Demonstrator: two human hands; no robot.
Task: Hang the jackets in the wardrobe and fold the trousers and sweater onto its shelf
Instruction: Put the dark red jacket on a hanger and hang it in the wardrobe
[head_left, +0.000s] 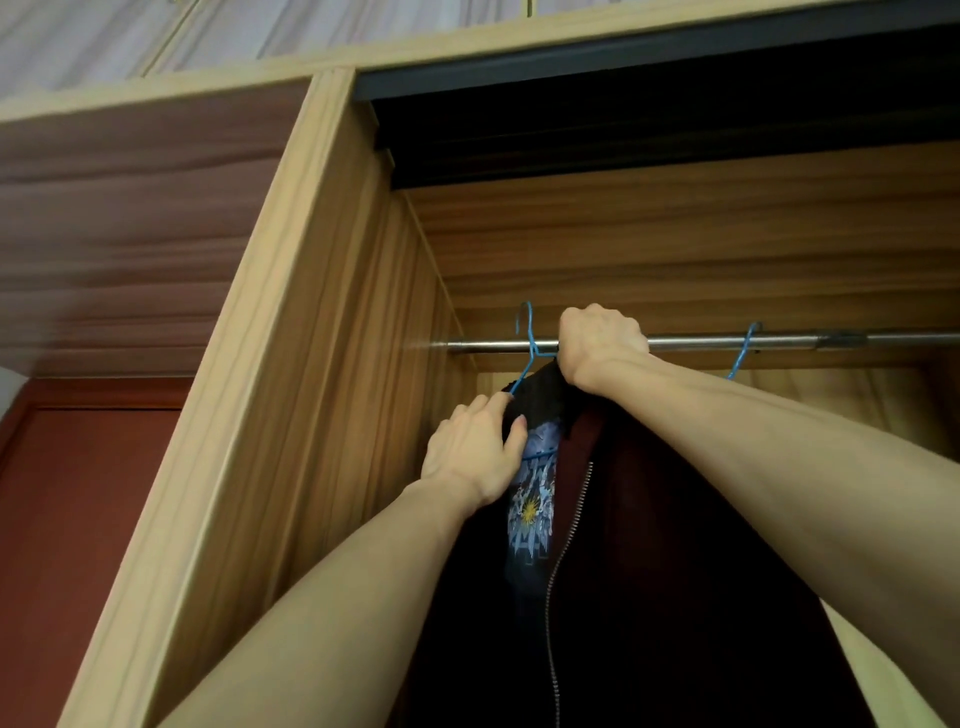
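A dark maroon jacket (649, 545) with a metal zipper hangs from a blue wire hanger (529, 343) at the steel rail (727, 341) inside the wooden wardrobe (332, 364). My left hand (475, 449) pinches the jacket's black ribbed collar on the left side. Up at the rail my right hand (597, 340) is closed, gripping the top of the collar beside the hanger's hook. A blue printed lining shows below the collar.
A second blue hanger (744, 351) hooks on the rail to the right. The wardrobe's left side wall (405, 322) stands close to my left hand. A red-brown door (78, 545) lies to the left.
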